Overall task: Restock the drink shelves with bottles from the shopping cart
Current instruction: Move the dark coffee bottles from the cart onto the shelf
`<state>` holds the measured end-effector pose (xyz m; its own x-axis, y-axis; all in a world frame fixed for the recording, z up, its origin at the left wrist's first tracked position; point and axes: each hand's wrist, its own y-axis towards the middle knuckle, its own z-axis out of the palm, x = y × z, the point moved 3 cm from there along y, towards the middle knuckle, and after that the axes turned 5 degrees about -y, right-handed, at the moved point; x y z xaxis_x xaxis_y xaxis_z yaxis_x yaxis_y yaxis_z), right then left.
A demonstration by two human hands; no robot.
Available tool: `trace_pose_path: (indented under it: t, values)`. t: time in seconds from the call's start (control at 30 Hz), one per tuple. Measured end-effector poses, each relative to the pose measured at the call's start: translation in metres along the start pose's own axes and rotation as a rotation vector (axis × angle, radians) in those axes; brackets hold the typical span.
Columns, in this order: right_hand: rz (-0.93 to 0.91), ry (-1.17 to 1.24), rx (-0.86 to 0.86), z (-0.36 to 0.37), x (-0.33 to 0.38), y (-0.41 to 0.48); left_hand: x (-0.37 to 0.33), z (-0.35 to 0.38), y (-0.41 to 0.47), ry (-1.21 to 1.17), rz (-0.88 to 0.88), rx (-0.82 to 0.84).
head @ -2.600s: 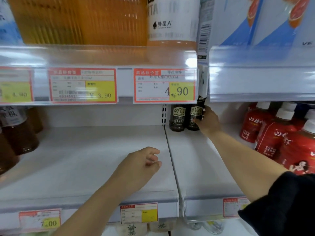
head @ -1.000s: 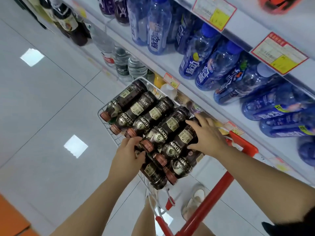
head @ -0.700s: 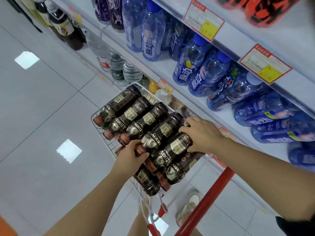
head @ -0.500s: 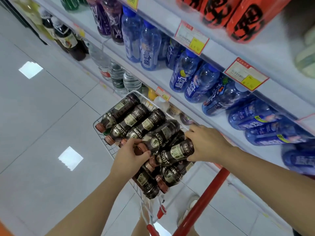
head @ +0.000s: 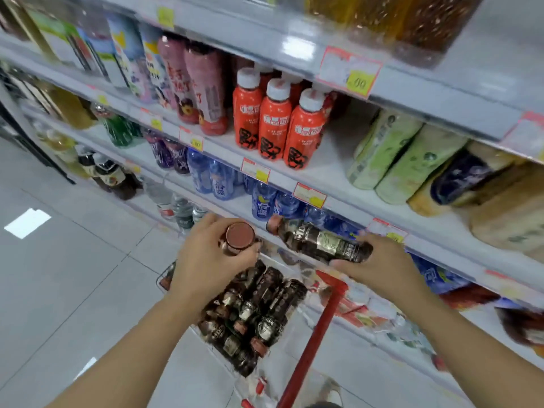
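My left hand (head: pixel 206 260) is shut on a dark brown bottle, held upright so that its brown cap (head: pixel 240 234) faces me. My right hand (head: pixel 379 266) grips a second dark bottle (head: pixel 321 241) by its base; it lies sideways with its cap pointing left. Both bottles are lifted above the shopping cart (head: pixel 312 328), whose basket holds several more dark bottles (head: pixel 253 313) lying on their sides. The cart's red handle runs down toward me.
Drink shelves fill the right side: red bottles with white caps (head: pixel 275 122), green and cream bottles (head: pixel 406 163), blue bottles (head: pixel 215 181) on the shelf below, pink bottles (head: pixel 203 86) further left. Price tags line the shelf edges. Grey tiled floor (head: pixel 73 260) lies to the left.
Both hands have lifted a dark bottle each out of the cart. The view has tilted up from the cart toward the shelves.
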<state>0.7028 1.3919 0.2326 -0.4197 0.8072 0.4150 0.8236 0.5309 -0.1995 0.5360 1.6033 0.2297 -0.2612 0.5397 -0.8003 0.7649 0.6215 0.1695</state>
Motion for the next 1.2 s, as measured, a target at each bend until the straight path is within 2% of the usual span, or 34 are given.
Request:
trace_pose_path:
  t: [0.23,0.33,0.43,0.6,0.97,1.13,1.2]
  values:
    - [-0.021,0.459,-0.415,-0.088,0.016,-0.053,-0.144,-0.026,0.023,-0.329,0.395,-0.186]
    - [-0.069,0.591,-0.547,-0.125,0.012,-0.075,-0.197,-0.022,0.023,-0.461,0.509,-0.244]
    - [-0.065,0.723,-0.6,-0.151,-0.007,-0.097,-0.239,-0.007,0.016,-0.512,0.608,-0.255]
    - [0.016,0.997,-0.631,-0.183,-0.064,-0.117,-0.301,0.038,0.001,-0.548,0.68,-0.162]
    - [0.147,1.168,-0.693,-0.297,-0.206,-0.139,-0.443,0.148,-0.029,-0.68,0.842,-0.117]
    - [0.145,1.059,-0.689,-0.354,-0.264,-0.119,-0.483,0.187,-0.042,-0.711,0.947,-0.198]
    - [0.153,0.909,-0.731,-0.373,-0.286,-0.104,-0.494,0.202,-0.043,-0.709,0.959,-0.225]
